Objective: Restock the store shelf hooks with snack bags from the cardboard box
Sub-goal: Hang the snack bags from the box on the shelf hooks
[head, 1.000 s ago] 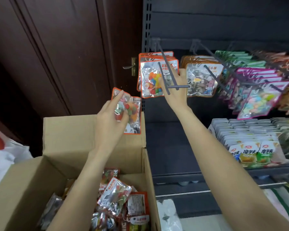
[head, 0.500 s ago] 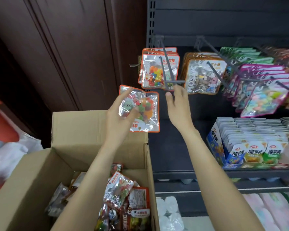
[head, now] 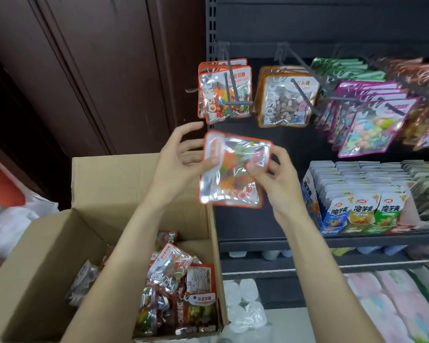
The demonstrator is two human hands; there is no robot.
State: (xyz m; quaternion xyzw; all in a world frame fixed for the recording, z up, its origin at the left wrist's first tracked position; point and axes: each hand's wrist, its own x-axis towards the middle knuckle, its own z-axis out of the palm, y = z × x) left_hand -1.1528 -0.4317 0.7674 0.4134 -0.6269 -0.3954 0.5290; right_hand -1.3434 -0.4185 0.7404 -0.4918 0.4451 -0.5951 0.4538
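Note:
I hold an orange-edged clear snack bag [head: 233, 177] of coloured candy between both hands, just below the shelf hooks. My left hand [head: 181, 162] grips its left edge and my right hand [head: 275, 174] pinches its right edge. The bag looks blurred and turned upside down. Above it, matching orange-edged bags [head: 224, 92] hang on the leftmost grey hook [head: 229, 87]. The open cardboard box [head: 60, 243] stands below left, with several more snack bags [head: 176, 283] inside.
Further hooks carry brown-edged bags [head: 286, 100], pink-edged bags [head: 372, 122] and green bags to the right. A shelf below holds rows of small packets [head: 362, 211]. A dark wooden door [head: 97, 70] stands left of the shelving. White bundles lie at far left.
My right hand came down from the hook and took the bag's right edge. The bag moved right and lower, now held in both hands and turned over.

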